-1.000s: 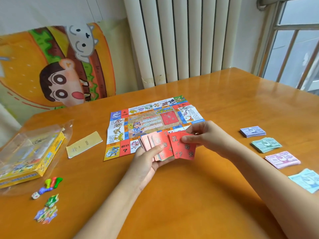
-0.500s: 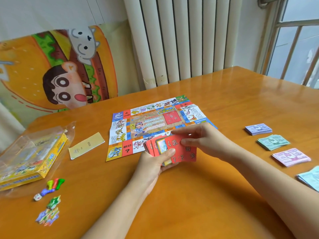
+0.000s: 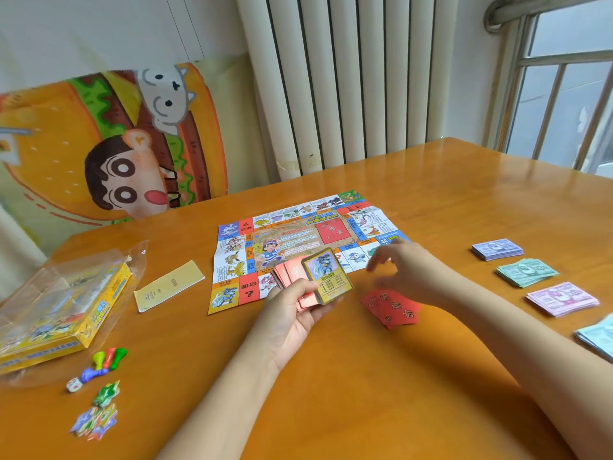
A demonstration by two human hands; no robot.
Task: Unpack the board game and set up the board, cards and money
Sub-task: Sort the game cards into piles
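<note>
The paper game board point(image 3: 298, 240) lies unfolded in the middle of the table. My left hand point(image 3: 295, 313) grips a fanned stack of cards point(image 3: 318, 277), red ones behind and a gold-framed picture card on top. Red cards point(image 3: 391, 307) lie on the table just right of the stack. My right hand point(image 3: 401, 267) hovers above them with loose, blurred fingers and holds nothing. Money piles lie to the right: purple point(image 3: 497, 250), green point(image 3: 527, 272), pink point(image 3: 562, 298) and blue point(image 3: 597, 336).
The yellow game box point(image 3: 63, 313) in its clear plastic bag sits at the left edge. A cream paper slip point(image 3: 169, 285) lies beside it. Coloured pawns point(image 3: 106, 358), a die point(image 3: 73, 384) and cut-out figures point(image 3: 96, 416) lie in front. A radiator and window stand behind the table.
My right hand drew red cards off the stack, laid them on the table to the right and let go. A gold-framed picture card now shows on top of the stack.
</note>
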